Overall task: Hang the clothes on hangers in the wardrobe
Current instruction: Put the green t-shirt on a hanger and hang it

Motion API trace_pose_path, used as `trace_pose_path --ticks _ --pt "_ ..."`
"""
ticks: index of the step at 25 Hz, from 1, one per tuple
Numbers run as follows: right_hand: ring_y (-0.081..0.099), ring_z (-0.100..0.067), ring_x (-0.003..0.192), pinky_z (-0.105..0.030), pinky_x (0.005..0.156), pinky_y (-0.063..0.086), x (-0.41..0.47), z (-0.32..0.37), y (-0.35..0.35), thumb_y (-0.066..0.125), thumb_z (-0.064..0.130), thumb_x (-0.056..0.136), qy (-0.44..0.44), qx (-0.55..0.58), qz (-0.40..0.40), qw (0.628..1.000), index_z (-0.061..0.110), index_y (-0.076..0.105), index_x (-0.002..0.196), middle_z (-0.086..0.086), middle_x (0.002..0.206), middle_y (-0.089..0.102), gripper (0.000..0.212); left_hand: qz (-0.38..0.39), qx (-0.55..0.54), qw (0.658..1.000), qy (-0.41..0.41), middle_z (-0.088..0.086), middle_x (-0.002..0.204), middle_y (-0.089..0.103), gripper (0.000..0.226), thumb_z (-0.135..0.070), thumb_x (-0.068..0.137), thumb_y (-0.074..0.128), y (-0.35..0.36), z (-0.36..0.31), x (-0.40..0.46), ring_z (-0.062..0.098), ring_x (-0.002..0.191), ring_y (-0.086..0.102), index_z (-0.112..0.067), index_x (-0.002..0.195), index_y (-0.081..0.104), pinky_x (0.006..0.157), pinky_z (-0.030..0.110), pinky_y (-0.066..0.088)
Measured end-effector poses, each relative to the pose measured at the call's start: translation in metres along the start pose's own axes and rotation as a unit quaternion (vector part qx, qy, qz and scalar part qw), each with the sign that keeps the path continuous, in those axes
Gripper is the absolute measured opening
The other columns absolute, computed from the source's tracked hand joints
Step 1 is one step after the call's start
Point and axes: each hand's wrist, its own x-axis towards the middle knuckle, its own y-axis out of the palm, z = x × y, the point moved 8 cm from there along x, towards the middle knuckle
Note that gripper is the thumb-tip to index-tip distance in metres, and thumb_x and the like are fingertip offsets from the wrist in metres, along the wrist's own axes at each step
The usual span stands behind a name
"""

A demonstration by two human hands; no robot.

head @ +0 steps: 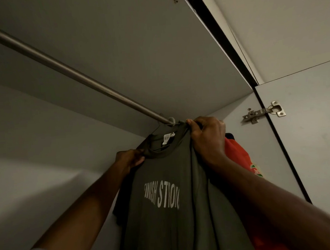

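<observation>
I see the olive t-shirt (165, 211) hanging at the right end of the wardrobe rail (64, 70), its hanger hook (171, 119) over the bar. My left hand (130, 159) pinches the collar's left side; my right hand (207, 137) grips the right shoulder fabric, fingers curled. An orange garment (239, 157) hangs just behind, beside the door hinge (264, 112)
</observation>
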Motion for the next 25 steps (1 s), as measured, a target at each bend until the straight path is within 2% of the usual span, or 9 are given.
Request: trace_pose_path --ticks 2,5,7,9,11,16,21,23,25 --pt "0.056 -0.009 0.058 0.002 0.069 0.027 -0.007 0.001 -0.004 0.066 0.024 0.099 0.007 -0.01 0.0 1.0 0.008 0.077 0.078 -0.005 0.068 0.069 0.028 -0.006 0.003 1.0 0.004 0.021 0.099 0.072 0.023 0.003 0.081 0.08 -0.004 0.004 -0.004 0.028 0.081 0.071 0.005 0.101 0.069 0.065 0.032 0.064" --pt "0.057 -0.009 0.064 -0.011 0.062 0.037 -0.009 -0.005 0.0 0.063 0.031 0.1 0.043 -0.035 0.034 0.998 0.014 0.074 0.08 0.0 0.074 0.068 0.029 -0.023 0.033 0.999 0.021 0.016 0.096 0.074 0.021 0.0 0.083 0.079 -0.008 0.004 -0.017 0.026 0.085 0.073 0.0 0.102 0.071 0.077 0.034 0.064" --pt "0.059 -0.014 0.067 -0.032 0.064 0.052 -0.007 -0.008 0.004 0.061 0.036 0.1 0.063 -0.069 0.067 0.993 0.017 0.067 0.076 0.001 0.075 0.065 0.03 -0.034 0.075 0.996 0.042 0.013 0.098 0.076 0.015 -0.006 0.084 0.079 -0.01 0.001 -0.026 0.026 0.09 0.074 -0.005 0.098 0.074 0.083 0.037 0.062" --pt "0.063 -0.018 0.071 -0.042 0.068 0.058 -0.007 -0.009 0.004 0.06 0.04 0.098 0.079 -0.085 0.104 0.988 0.019 0.065 0.078 -0.001 0.078 0.066 0.029 -0.043 0.092 0.993 0.054 0.011 0.098 0.076 0.009 -0.011 0.086 0.079 -0.012 -0.002 -0.035 0.026 0.092 0.074 -0.01 0.094 0.074 0.087 0.04 0.061" --pt "0.063 -0.018 0.072 -0.04 0.069 0.058 -0.011 -0.006 0.003 0.058 0.044 0.1 0.093 -0.087 0.143 0.982 0.019 0.064 0.084 -0.002 0.082 0.067 0.03 -0.055 0.1 0.992 0.06 0.01 0.098 0.077 0.004 -0.014 0.088 0.077 -0.016 -0.005 -0.045 0.026 0.092 0.074 -0.013 0.091 0.073 0.087 0.04 0.061" --pt "0.051 -0.011 0.07 -0.032 0.06 0.041 -0.016 0.014 -0.014 0.052 0.05 0.102 0.047 -0.154 0.163 0.973 0.019 0.046 0.107 0.004 0.082 0.054 0.032 -0.063 0.155 0.983 0.073 0.01 0.094 0.076 0.011 -0.011 0.093 0.069 -0.029 -0.014 -0.08 0.02 0.075 0.072 -0.006 0.099 0.076 0.063 0.027 0.056" --pt "0.052 -0.018 0.073 -0.033 0.06 0.039 -0.029 0.009 -0.038 0.062 0.029 0.092 0.085 -0.118 0.214 0.966 0.011 0.049 0.113 -0.001 0.089 0.054 0.03 -0.105 0.219 0.97 0.03 0.014 0.104 0.073 0.015 -0.012 0.093 0.071 -0.055 -0.01 -0.136 0.022 0.084 0.07 -0.001 0.102 0.071 0.069 0.031 0.055" --pt "0.055 -0.02 0.074 -0.033 0.061 0.042 -0.036 0.009 -0.053 0.064 0.028 0.091 0.084 -0.099 0.212 0.969 0.012 0.047 0.109 -0.002 0.09 0.057 0.029 -0.131 0.244 0.96 0.036 0.013 0.108 0.072 0.026 -0.016 0.091 0.074 -0.068 -0.008 -0.167 0.024 0.093 0.07 0.002 0.11 0.069 0.076 0.035 0.056" --pt "0.056 -0.023 0.075 -0.033 0.058 0.042 -0.044 0.014 -0.068 0.066 0.024 0.089 0.054 -0.089 0.209 0.972 0.013 0.043 0.108 -0.006 0.094 0.058 0.032 -0.162 0.284 0.943 0.063 0.014 0.106 0.074 0.026 -0.02 0.088 0.078 -0.08 -0.003 -0.201 0.024 0.092 0.072 -0.001 0.104 0.072 0.073 0.037 0.058"
